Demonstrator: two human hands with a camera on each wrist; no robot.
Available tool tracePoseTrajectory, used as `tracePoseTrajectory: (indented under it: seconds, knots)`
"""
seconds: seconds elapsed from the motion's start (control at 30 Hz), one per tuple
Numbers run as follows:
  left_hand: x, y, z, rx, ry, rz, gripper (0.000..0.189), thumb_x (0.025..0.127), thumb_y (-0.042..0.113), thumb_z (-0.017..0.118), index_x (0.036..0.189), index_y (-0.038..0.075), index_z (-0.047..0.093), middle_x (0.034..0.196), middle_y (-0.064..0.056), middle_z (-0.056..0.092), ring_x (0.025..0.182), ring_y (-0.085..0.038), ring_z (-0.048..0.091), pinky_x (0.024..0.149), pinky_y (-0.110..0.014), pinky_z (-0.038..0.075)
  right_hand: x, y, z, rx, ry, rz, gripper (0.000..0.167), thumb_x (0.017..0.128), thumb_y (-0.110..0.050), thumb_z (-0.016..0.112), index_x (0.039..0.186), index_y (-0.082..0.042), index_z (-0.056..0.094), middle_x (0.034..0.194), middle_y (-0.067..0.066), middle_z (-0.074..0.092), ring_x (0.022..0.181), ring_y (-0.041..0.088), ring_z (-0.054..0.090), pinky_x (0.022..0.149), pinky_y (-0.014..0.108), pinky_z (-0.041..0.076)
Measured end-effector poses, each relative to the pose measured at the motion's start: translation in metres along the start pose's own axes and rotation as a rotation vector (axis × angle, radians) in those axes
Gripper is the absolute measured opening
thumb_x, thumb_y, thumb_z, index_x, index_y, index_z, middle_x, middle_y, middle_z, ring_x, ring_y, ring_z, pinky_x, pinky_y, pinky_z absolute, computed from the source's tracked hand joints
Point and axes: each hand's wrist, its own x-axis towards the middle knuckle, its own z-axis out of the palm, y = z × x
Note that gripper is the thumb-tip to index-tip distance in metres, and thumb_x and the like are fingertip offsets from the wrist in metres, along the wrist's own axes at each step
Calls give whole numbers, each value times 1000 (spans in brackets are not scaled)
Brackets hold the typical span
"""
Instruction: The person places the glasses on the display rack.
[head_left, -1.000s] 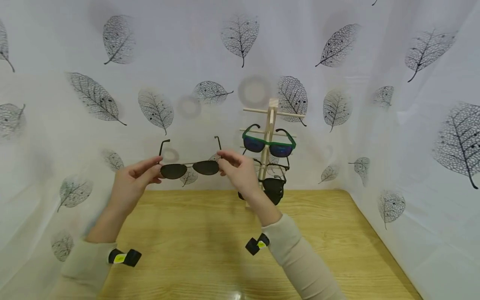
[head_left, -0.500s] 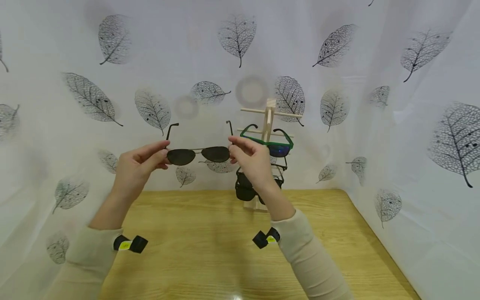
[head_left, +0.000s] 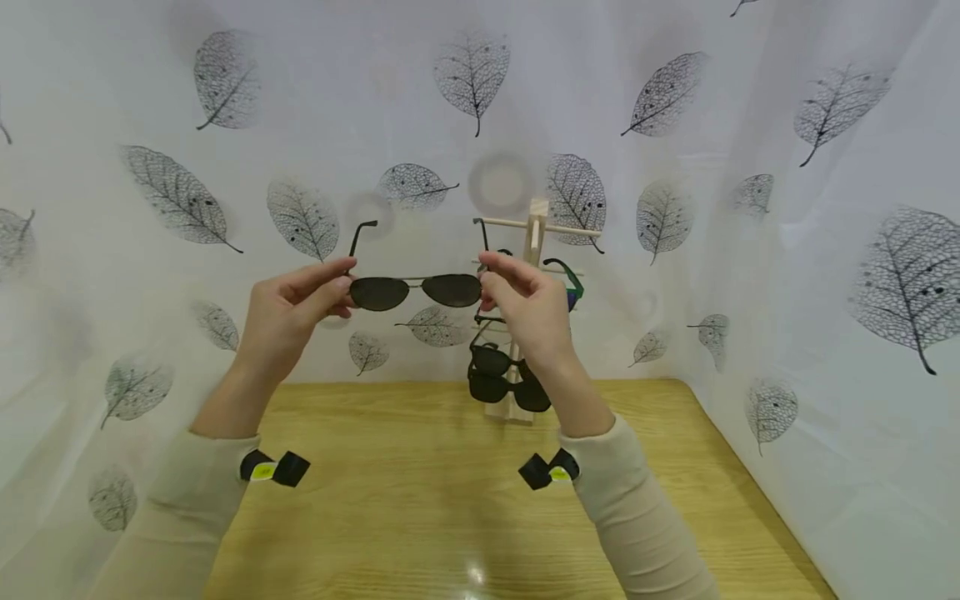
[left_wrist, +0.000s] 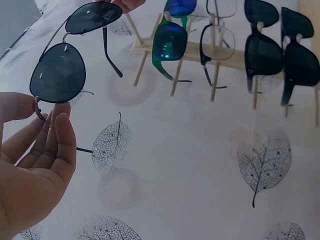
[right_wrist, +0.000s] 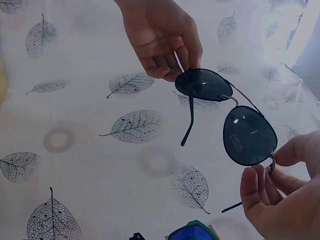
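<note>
Between both hands, a pair of dark aviator sunglasses (head_left: 452, 290) is held in the air with its temples unfolded and pointing away. My left hand (head_left: 283, 321) pinches the frame at the left hinge; in the left wrist view its thumb and fingers (left_wrist: 64, 140) close on that corner. My right hand (head_left: 536, 321) pinches the opposite hinge, as the right wrist view shows beside the near lens (right_wrist: 250, 136). Behind the right hand stands a wooden glasses rack (head_left: 537, 218), partly covered by that hand. Its top rod carries no glasses in the head view.
On the rack hang green-framed sunglasses (left_wrist: 170, 42), clear-lens glasses (left_wrist: 218, 42) and dark sunglasses (head_left: 491, 388). The rack stands at the back of a wood-grain table (head_left: 405, 492). A white curtain with leaf prints (head_left: 472, 75) encloses the back and sides.
Both hands have lifted the aviator sunglasses and moved them to the right, toward the rack's top. Both grips on the hinges stay the same.
</note>
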Motion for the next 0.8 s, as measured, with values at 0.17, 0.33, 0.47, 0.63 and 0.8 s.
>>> tracePoseTrajectory:
  seconds: [0.17,0.33,0.47,0.63,0.8]
  knots:
    - [10,4,9,19,-20,21,34,102,10,70,134,-1,71,91,3,79,77,-8,73,76,-20,61,1,-6,-12,-19,21,-37,28,101,-9,68,128,-4,75,95,0,75,76,13,69,76,28,62]
    - [21,3,21,-9,-36,40,36,101,8,70,134,-7,69,89,2,79,75,-9,73,76,-21,62,4,-11,-22,-8,57,-46,28,100,-8,68,127,-2,75,92,0,76,73,13,69,74,28,61]
    - [31,3,31,-52,-55,52,35,101,6,70,133,-6,69,91,2,79,76,-9,73,76,-22,62,5,-15,-31,24,84,-63,28,100,-5,67,127,0,74,92,-2,76,71,12,68,73,27,61]
    - [42,7,44,-53,-84,47,36,101,7,69,135,-6,68,93,2,79,77,-8,73,76,-22,62,7,-19,-42,34,107,-100,30,101,-4,66,129,5,72,90,-5,74,71,11,67,74,27,61]
    - [51,10,56,-25,-119,14,38,103,6,66,138,-8,65,96,5,79,79,-9,74,77,-22,62,8,-22,-55,52,129,-106,31,102,-3,65,130,9,69,89,-7,72,71,12,67,74,25,60]
